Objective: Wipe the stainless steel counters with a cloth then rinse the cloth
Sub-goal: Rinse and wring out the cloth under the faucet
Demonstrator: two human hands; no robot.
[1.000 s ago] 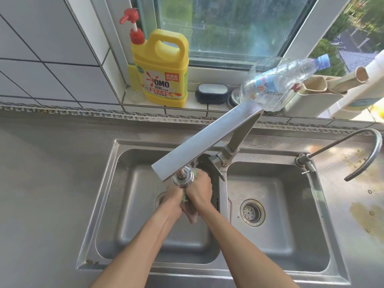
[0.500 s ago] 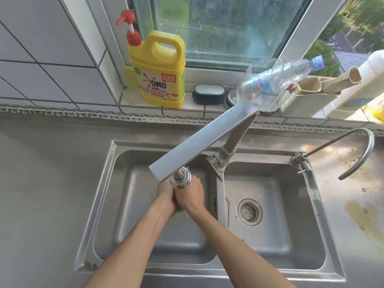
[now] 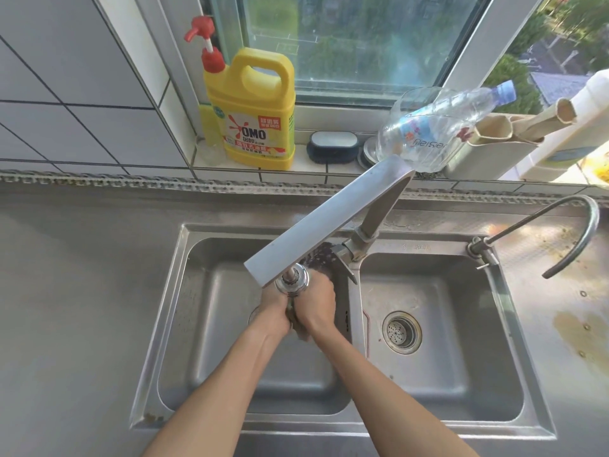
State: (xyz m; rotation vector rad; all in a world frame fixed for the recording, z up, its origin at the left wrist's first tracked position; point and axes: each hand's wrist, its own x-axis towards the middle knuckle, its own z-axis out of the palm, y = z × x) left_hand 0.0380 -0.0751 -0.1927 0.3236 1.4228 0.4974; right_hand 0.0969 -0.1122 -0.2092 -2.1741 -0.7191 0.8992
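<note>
both hands, left hand (image 3: 275, 313) and right hand (image 3: 317, 303), wring the dull wet cloth (image 3: 298, 328), fingers curled round it, directly beneath the steel faucet head (image 3: 292, 282) for rinsing.

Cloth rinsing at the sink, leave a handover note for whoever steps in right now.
Left hand and right hand: both grip the cloth, pressed together under the faucet head, over the left basin.
Cloth: mostly hidden between the hands; only a bunched end shows below them.
Done: wiping can't be confirmed; brownish stains show on the right counter.
Left: finish rinsing, wring out, check those stains. Whether water is running I can't tell.
</note>
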